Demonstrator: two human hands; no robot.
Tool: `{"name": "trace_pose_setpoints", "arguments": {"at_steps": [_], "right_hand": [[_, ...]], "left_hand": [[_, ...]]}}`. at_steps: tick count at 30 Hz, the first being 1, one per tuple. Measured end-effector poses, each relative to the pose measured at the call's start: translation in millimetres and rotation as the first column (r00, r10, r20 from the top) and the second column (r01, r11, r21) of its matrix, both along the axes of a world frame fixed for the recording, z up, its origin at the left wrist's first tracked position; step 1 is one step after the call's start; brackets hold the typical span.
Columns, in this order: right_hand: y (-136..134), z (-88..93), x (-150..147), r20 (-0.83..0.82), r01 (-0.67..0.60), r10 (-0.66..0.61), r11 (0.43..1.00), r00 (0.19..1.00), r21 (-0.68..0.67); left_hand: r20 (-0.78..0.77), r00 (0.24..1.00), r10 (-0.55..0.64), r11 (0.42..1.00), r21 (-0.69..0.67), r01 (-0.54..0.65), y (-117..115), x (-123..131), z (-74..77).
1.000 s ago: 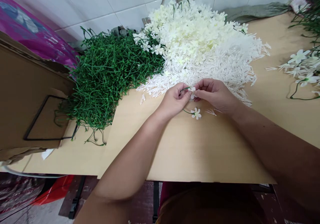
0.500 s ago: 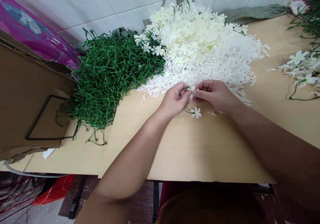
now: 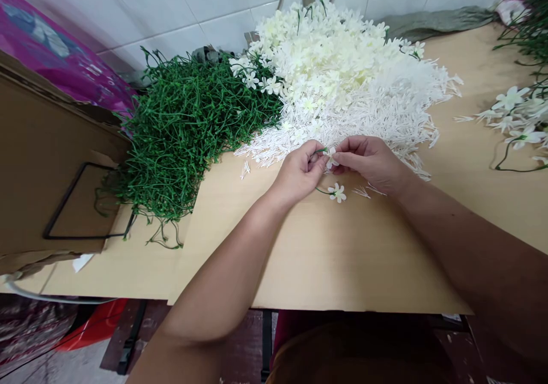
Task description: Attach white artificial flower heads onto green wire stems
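My left hand (image 3: 302,170) is closed on the green stem of an artificial flower, its fingertips pinching close to the bloom. The white artificial flower (image 3: 331,156) sits between both hands. From the right, my right hand (image 3: 366,160) pinches its petals with thumb and fingers. A second white flower (image 3: 337,193) on a green stem hangs or lies just below my left hand; I cannot tell which. Right behind the hands spreads a heap of thin white sticks (image 3: 385,107), with a mound of white petals (image 3: 325,53) on top. Green plastic stems (image 3: 184,127) are piled to the left.
A cardboard box (image 3: 51,167) with a black wire frame (image 3: 81,238) stands at the left, a purple bag (image 3: 64,41) behind it. Flowers with stems (image 3: 524,136) lie at the far right. A few loose sticks (image 3: 362,192) rest on the cardboard-covered table (image 3: 342,258).
Both hands stay in nearly the same place. The held flower shows a little more between the fingertips, and the lower flower has shifted slightly right.
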State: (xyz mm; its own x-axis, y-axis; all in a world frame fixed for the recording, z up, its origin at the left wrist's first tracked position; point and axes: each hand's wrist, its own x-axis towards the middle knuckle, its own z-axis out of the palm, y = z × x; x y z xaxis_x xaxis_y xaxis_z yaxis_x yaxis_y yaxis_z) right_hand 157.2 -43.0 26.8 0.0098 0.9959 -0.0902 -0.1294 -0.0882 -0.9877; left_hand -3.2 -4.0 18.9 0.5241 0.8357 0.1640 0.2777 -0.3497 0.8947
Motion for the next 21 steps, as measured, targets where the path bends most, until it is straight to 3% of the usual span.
{"name": "trace_pose_setpoints", "arguments": {"at_steps": [13, 21], "right_hand": [[-0.3, 0.2, 1.1, -0.001, -0.022, 0.022, 1.0, 1.0, -0.021], [-1.2, 3.5, -0.8, 0.009, 0.004, -0.004, 0.999, 1.0, -0.044]], "left_hand": [[-0.116, 0.993, 0.021, 0.982, 0.187, 0.001, -2.5, -3.2, 2.7], [-0.104, 0.995, 0.004, 0.976, 0.218, 0.019, -2.2, -4.7, 2.9]]}}
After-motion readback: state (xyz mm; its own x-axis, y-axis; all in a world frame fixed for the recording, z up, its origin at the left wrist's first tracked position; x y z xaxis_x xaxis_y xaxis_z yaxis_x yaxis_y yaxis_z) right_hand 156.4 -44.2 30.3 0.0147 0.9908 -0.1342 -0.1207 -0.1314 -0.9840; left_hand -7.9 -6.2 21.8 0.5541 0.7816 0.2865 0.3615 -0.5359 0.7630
